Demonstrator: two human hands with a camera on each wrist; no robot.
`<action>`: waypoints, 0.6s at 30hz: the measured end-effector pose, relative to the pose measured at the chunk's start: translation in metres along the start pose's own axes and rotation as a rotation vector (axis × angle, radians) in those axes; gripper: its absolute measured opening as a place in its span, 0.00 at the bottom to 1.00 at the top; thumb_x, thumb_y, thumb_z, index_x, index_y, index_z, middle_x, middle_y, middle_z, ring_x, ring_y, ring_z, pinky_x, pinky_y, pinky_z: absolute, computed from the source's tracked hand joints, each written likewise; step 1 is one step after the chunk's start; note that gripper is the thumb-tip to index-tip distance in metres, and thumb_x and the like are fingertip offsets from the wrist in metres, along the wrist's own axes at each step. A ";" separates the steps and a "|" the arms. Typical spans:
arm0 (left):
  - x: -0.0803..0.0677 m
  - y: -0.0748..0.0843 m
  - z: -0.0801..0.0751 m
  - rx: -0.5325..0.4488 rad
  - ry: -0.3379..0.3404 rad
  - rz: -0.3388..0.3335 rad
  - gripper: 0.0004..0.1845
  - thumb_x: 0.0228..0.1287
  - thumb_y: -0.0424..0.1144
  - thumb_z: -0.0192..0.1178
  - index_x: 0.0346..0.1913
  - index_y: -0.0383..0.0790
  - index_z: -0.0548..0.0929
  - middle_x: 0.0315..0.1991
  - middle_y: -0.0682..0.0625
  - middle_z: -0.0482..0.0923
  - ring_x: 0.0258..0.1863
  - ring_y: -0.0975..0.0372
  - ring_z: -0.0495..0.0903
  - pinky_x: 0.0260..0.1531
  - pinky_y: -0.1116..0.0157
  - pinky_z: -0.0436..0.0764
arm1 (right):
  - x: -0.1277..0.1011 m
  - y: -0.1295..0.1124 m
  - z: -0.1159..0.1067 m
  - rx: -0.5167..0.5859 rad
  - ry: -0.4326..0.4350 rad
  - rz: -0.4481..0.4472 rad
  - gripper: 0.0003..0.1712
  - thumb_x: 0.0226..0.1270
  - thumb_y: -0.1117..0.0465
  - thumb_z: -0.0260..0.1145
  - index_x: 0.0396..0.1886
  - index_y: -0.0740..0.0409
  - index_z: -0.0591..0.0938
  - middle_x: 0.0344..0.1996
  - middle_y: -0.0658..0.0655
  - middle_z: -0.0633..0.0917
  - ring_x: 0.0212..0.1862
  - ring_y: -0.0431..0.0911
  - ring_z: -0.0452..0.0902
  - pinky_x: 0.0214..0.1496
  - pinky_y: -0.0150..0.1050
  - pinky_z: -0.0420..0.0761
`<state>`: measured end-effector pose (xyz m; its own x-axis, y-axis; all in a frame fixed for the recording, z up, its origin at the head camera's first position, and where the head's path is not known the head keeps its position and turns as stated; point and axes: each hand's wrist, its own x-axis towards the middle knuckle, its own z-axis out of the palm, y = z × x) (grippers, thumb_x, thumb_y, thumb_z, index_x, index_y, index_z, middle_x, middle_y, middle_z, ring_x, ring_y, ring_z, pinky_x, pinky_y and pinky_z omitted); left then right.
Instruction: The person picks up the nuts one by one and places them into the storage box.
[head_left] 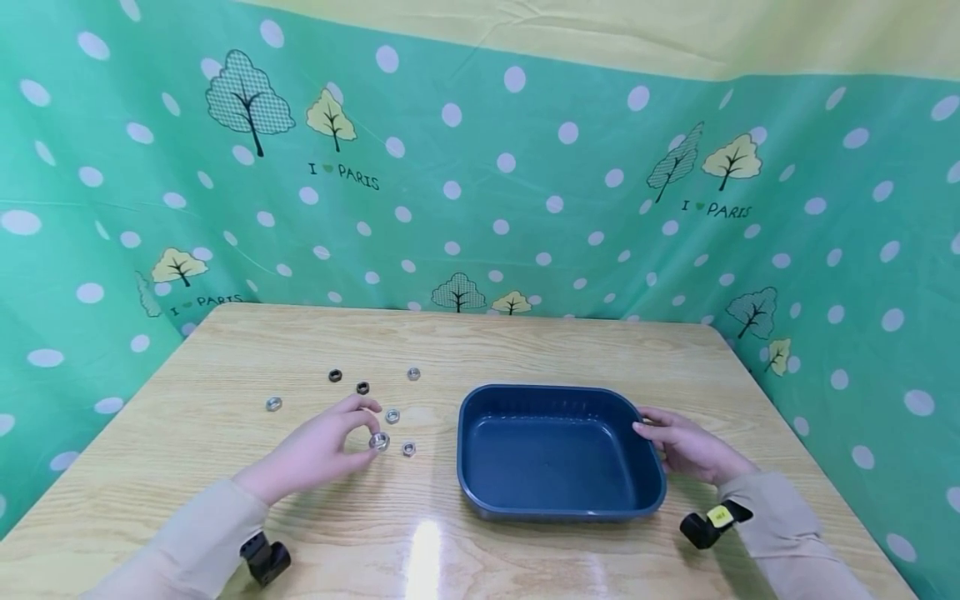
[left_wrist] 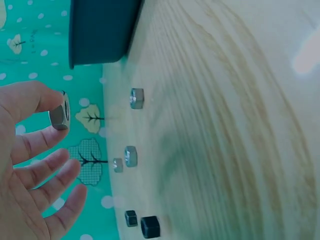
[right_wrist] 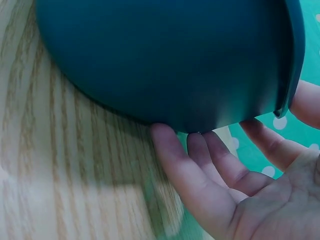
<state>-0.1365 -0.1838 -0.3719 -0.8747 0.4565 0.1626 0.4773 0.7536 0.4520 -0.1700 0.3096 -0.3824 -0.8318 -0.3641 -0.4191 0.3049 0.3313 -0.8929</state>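
Note:
Between thumb and index finger, my left hand (head_left: 322, 446) pinches a silver hex nut (head_left: 379, 442), raised off the table in the left wrist view. Its other fingers are spread. Close by on the wood lie silver nuts (head_left: 408, 449), (left_wrist: 131, 156) and two black nuts (head_left: 363, 387). On the right stands a dark blue rectangular basin (head_left: 558, 512), with no contents visible inside. My right hand (head_left: 690, 446) holds its right side, thumb at the rim and fingers against the outer wall (right_wrist: 165, 65).
The light wooden table (head_left: 360, 542) carries another silver nut (head_left: 273, 403) farther left and one toward the back (head_left: 414, 374). A green dotted curtain (head_left: 480, 208) hangs behind and at both sides. Small black cameras (head_left: 264, 560) are strapped to both wrists.

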 end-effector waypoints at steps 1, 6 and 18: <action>0.001 0.001 0.000 -0.005 0.000 0.002 0.08 0.54 0.37 0.66 0.32 0.51 0.77 0.55 0.43 0.73 0.30 0.63 0.79 0.43 0.58 0.81 | 0.000 0.000 0.000 0.001 0.000 0.000 0.42 0.73 0.51 0.51 0.72 0.71 0.44 0.64 0.66 0.70 0.55 0.44 0.73 0.51 0.49 0.77; 0.007 0.008 -0.003 -0.019 0.009 0.011 0.07 0.54 0.37 0.66 0.32 0.51 0.77 0.55 0.44 0.73 0.33 0.62 0.80 0.43 0.57 0.80 | 0.000 0.000 0.000 0.007 0.000 -0.002 0.42 0.73 0.51 0.51 0.72 0.71 0.43 0.62 0.65 0.71 0.53 0.43 0.73 0.51 0.49 0.77; 0.021 0.023 -0.010 -0.018 0.043 0.055 0.07 0.54 0.38 0.66 0.33 0.49 0.78 0.52 0.47 0.72 0.26 0.70 0.75 0.37 0.63 0.79 | 0.000 0.001 0.001 0.008 0.023 0.004 0.42 0.73 0.51 0.52 0.72 0.71 0.44 0.64 0.70 0.67 0.55 0.46 0.73 0.51 0.50 0.78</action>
<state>-0.1442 -0.1616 -0.3490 -0.8501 0.4760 0.2254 0.5237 0.7189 0.4570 -0.1689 0.3088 -0.3837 -0.8408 -0.3427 -0.4190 0.3119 0.3258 -0.8925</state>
